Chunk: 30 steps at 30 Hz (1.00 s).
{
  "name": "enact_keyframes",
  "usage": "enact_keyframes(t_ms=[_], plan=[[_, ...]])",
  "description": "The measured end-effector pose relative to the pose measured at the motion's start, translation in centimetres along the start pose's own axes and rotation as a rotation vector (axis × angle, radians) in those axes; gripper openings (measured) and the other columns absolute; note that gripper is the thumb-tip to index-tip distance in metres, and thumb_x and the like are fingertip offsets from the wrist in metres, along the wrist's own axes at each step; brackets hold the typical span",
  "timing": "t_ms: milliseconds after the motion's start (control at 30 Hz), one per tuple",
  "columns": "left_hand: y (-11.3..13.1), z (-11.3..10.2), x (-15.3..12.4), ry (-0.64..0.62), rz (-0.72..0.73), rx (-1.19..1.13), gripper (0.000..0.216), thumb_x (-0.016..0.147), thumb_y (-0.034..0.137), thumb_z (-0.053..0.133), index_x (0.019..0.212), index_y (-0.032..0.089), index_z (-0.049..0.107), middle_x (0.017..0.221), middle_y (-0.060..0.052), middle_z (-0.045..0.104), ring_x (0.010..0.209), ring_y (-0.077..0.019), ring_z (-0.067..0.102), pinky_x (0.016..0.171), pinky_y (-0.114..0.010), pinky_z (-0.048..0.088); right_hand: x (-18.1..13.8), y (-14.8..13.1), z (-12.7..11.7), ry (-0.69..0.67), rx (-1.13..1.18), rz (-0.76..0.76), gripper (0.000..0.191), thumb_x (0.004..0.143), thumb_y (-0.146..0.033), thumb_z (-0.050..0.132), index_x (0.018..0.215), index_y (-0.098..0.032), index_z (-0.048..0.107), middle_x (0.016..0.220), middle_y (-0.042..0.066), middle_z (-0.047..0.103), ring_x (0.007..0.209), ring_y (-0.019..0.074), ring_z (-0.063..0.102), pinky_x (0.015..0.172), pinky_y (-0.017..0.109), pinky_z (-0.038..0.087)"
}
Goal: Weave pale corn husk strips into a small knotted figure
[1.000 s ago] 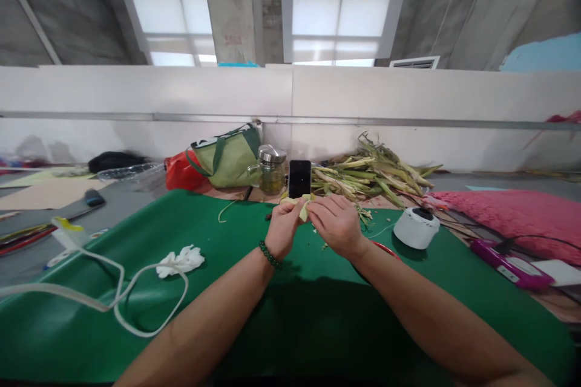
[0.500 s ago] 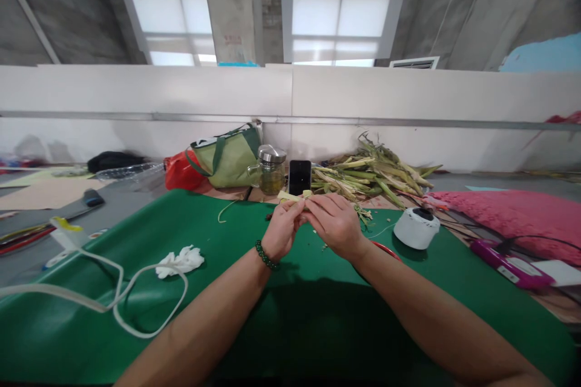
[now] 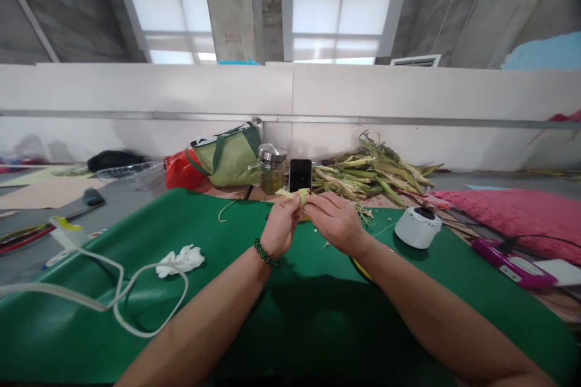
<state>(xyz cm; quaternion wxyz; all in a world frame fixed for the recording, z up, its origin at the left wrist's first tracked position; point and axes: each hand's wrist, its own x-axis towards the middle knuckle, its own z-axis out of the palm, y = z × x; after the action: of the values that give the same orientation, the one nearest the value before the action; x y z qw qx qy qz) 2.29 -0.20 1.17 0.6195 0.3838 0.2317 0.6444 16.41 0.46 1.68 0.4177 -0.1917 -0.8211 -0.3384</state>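
Note:
My left hand (image 3: 280, 227) and my right hand (image 3: 334, 219) meet above the green table mat (image 3: 190, 296), both pinched on a small pale yellow-green folded leaf strip (image 3: 297, 195). The left wrist wears a dark green bead bracelet (image 3: 264, 253). A heap of green and yellowish leaf stalks (image 3: 370, 172) lies just behind my right hand, against the white wall panel. Small leaf scraps (image 3: 325, 245) dot the mat under my hands.
Behind my hands stand a black phone (image 3: 300, 175), a glass jar with a metal lid (image 3: 271, 170), a green bag (image 3: 224, 157) and a red bag (image 3: 180, 173). A white tape roll (image 3: 417, 227), pink cloth (image 3: 512, 211) and purple device (image 3: 511, 263) lie right; a white cord (image 3: 115, 296) and crumpled tissue (image 3: 180, 260) lie left.
Both hands have kept working the leaf strip, lifting it slightly and folding it tighter between the fingertips. The view shifted a little; nothing else on the table moved.

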Motion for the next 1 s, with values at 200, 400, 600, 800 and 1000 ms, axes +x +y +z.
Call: enact_keyframes(t_ms=[200, 400, 600, 800, 1000], plan=[[-0.11, -0.03, 0.18, -0.002, 0.040, 0.037, 0.040, 0.056, 0.039, 0.082, 0.083, 0.013, 0.070, 0.072, -0.003, 0.069, 0.070, -0.0128, 0.061, 0.065, -0.022, 0.045, 0.25, -0.03, -0.13, 0.004, 0.064, -0.035, 0.024, 0.090, -0.009, 0.044, 0.089, -0.016, 0.068, 0.095, 0.008, 0.070, 0.089, 0.0190, 0.060, 0.083, 0.033, 0.051], [-0.13, -0.22, 0.05, -0.024, 0.124, 0.154, 0.042, 0.062, 0.038, 0.078, 0.095, 0.015, 0.063, 0.078, -0.002, 0.069, 0.076, -0.0148, 0.063, 0.075, -0.028, 0.047, 0.32, -0.02, 0.02, 0.077, 0.257, 0.100, 0.019, 0.090, -0.015, 0.050, 0.087, -0.019, 0.068, 0.093, 0.007, 0.071, 0.085, 0.0176, 0.061, 0.079, 0.033, 0.053], [-0.25, -0.36, -0.10, 0.031, 0.185, 0.280, 0.034, 0.065, 0.036, 0.076, 0.082, 0.018, 0.053, 0.073, 0.004, 0.062, 0.068, -0.0091, 0.060, 0.071, -0.023, 0.048, 0.30, 0.01, -0.08, 0.105, 0.549, 0.413, 0.010, 0.087, -0.021, 0.058, 0.081, -0.020, 0.066, 0.084, 0.006, 0.069, 0.082, 0.0171, 0.063, 0.075, 0.033, 0.053], [0.01, -0.26, -0.16, -0.017, 0.231, 0.329, 0.033, 0.066, 0.037, 0.076, 0.081, 0.018, 0.053, 0.072, 0.005, 0.058, 0.067, -0.0094, 0.061, 0.071, -0.023, 0.050, 0.44, -0.16, 0.18, 0.163, 0.687, 0.659, 0.011, 0.085, -0.021, 0.057, 0.075, -0.019, 0.061, 0.078, 0.004, 0.064, 0.073, 0.0153, 0.061, 0.065, 0.027, 0.050], [0.35, -0.47, -0.12, -0.081, 0.270, 0.407, 0.028, 0.069, 0.037, 0.074, 0.081, 0.018, 0.056, 0.071, 0.005, 0.056, 0.068, -0.0100, 0.061, 0.071, -0.023, 0.050, 0.54, -0.27, 0.17, 0.136, 0.737, 0.698, 0.011, 0.083, -0.024, 0.058, 0.074, -0.019, 0.062, 0.076, 0.003, 0.063, 0.073, 0.0155, 0.059, 0.064, 0.027, 0.048]])
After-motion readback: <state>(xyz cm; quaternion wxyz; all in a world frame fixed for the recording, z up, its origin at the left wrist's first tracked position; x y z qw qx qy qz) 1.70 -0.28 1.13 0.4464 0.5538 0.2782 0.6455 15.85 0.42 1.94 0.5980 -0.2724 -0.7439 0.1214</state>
